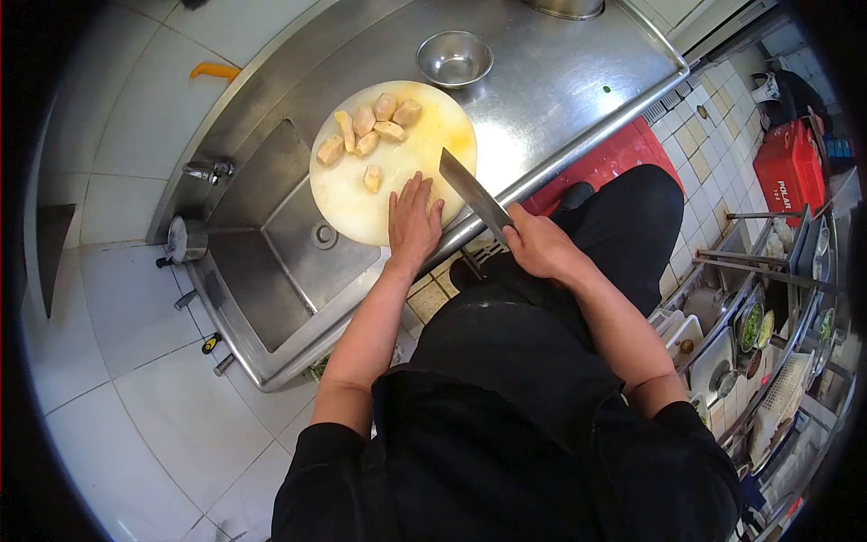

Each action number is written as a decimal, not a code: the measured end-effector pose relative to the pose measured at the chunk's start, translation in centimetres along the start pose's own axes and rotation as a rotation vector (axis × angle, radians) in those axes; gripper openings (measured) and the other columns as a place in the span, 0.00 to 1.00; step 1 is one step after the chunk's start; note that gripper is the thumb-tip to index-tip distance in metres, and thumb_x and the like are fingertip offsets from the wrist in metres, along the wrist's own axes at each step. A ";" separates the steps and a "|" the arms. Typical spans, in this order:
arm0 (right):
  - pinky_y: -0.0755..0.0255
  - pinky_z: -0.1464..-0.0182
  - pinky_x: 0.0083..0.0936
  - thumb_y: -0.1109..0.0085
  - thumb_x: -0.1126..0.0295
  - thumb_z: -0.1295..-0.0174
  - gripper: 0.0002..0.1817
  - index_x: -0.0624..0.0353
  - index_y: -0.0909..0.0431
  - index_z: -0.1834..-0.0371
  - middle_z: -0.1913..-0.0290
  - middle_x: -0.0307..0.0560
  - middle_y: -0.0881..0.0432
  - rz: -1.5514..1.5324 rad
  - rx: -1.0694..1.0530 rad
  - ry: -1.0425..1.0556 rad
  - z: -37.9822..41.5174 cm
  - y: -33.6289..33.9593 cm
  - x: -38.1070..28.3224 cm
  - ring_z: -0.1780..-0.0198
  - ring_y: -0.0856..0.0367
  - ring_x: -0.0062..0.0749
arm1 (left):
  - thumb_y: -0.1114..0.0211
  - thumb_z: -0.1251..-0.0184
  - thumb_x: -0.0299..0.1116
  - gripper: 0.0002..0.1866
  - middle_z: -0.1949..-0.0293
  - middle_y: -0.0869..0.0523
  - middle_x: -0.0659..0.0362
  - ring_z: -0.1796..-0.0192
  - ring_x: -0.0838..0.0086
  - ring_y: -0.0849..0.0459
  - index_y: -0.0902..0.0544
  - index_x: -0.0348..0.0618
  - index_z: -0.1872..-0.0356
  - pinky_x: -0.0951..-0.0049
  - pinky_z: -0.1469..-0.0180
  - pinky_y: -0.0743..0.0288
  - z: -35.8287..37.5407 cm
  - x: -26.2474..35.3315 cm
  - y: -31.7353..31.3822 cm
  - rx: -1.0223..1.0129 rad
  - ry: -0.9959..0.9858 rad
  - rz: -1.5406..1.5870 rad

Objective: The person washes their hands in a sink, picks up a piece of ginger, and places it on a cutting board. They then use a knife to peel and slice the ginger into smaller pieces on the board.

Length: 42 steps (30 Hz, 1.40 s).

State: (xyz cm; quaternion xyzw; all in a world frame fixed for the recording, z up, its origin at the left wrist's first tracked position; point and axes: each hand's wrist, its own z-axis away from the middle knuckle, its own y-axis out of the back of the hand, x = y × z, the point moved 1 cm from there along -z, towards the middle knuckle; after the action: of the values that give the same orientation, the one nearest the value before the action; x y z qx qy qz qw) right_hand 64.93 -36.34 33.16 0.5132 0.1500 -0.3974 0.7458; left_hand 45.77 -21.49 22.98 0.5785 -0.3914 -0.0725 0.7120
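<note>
My left hand (415,219) lies on the near edge of a round white cutting board (341,200), fingers stretched out and nothing seen in its grip. My right hand (539,244) is closed round the handle of a cleaver (473,195). The blade points up and left, its tip over the board's right side, apart from the food. Several pale peeled root pieces (364,120), perhaps ginger, sit in a group toward the board's far side. One cut piece (372,179) lies alone just beyond my left fingertips. Yellowish stains mark the board's right part.
The board rests partly over a steel sink (257,294) with a tap (209,171). A small metal bowl (454,60) stands on the steel counter (542,99) beyond it. A red crate (788,170) and a rack of food containers are at the right.
</note>
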 end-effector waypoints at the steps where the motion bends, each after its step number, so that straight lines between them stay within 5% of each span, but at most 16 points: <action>1: 0.31 0.48 0.63 0.52 0.65 0.24 0.14 0.67 0.33 0.49 0.59 0.76 0.18 0.011 -0.003 0.007 0.0 -0.2 0.0 0.51 0.20 0.74 | 0.42 0.22 0.43 0.29 0.20 0.36 0.49 0.19 0.58 0.39 0.31 0.41 0.25 0.48 0.18 0.53 0.0 0.1 -0.2 0.007 0.003 -0.036; 11: 0.24 0.51 0.57 0.43 0.69 0.32 0.14 0.61 0.30 0.46 0.60 0.64 0.15 0.185 0.176 0.166 0.6 -0.7 -0.3 0.54 0.15 0.61 | 0.30 0.33 0.53 0.47 0.18 0.40 0.47 0.17 0.57 0.43 0.38 0.33 0.22 0.47 0.16 0.58 0.1 -1.4 1.9 -0.019 -0.022 0.060; 16: 0.22 0.52 0.53 0.40 0.70 0.36 0.15 0.57 0.28 0.47 0.60 0.60 0.16 0.239 0.217 0.183 0.4 -1.3 0.3 0.53 0.14 0.57 | 0.28 0.35 0.53 0.47 0.19 0.39 0.47 0.17 0.58 0.42 0.36 0.33 0.24 0.48 0.17 0.57 0.1 -3.3 1.2 -0.123 -0.069 -0.014; 22: 0.22 0.52 0.52 0.36 0.70 0.39 0.17 0.56 0.27 0.48 0.59 0.57 0.16 0.226 0.217 0.176 0.5 -1.1 -0.3 0.53 0.14 0.56 | 0.25 0.39 0.43 0.41 0.23 0.32 0.47 0.22 0.50 0.36 0.31 0.38 0.27 0.50 0.18 0.49 0.7 -2.7 2.3 0.086 -0.101 0.153; 24: 0.22 0.52 0.52 0.35 0.70 0.39 0.17 0.56 0.27 0.48 0.59 0.57 0.16 0.218 0.222 0.170 0.3 -0.9 -0.3 0.53 0.14 0.56 | 0.25 0.44 0.34 0.37 0.28 0.27 0.48 0.25 0.52 0.31 0.26 0.41 0.30 0.52 0.21 0.44 1.3 -2.5 4.0 0.328 -0.026 0.331; 28: 0.22 0.52 0.51 0.33 0.69 0.40 0.18 0.56 0.27 0.49 0.60 0.57 0.16 0.216 0.220 0.195 -0.5 -1.0 -0.7 0.53 0.14 0.56 | 0.29 0.42 0.32 0.29 0.38 0.20 0.54 0.35 0.56 0.25 0.19 0.49 0.35 0.57 0.31 0.34 1.4 1.2 6.7 0.171 -0.267 0.152; 38: 0.22 0.52 0.51 0.32 0.69 0.40 0.18 0.57 0.26 0.49 0.59 0.58 0.15 0.285 0.236 0.144 -1.1 -1.2 -0.6 0.53 0.13 0.56 | 0.31 0.34 0.28 0.16 0.50 0.15 0.55 0.46 0.58 0.19 0.14 0.45 0.46 0.60 0.41 0.27 -2.3 1.3 5.1 -0.093 -0.439 0.086; 42: 0.22 0.52 0.51 0.33 0.69 0.40 0.19 0.57 0.27 0.48 0.58 0.58 0.16 0.327 0.253 0.166 -1.5 -1.7 0.6 0.53 0.14 0.56 | 0.32 0.36 0.27 0.11 0.56 0.13 0.55 0.50 0.56 0.16 0.12 0.43 0.52 0.60 0.46 0.23 -3.7 1.2 5.3 -0.190 -0.367 0.215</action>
State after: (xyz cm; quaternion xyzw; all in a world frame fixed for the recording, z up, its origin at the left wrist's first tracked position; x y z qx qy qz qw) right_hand 64.25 -35.57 31.05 0.6514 0.0745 -0.2430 0.7149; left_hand 47.13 -17.61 28.13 0.4412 -0.5650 -0.1368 0.6836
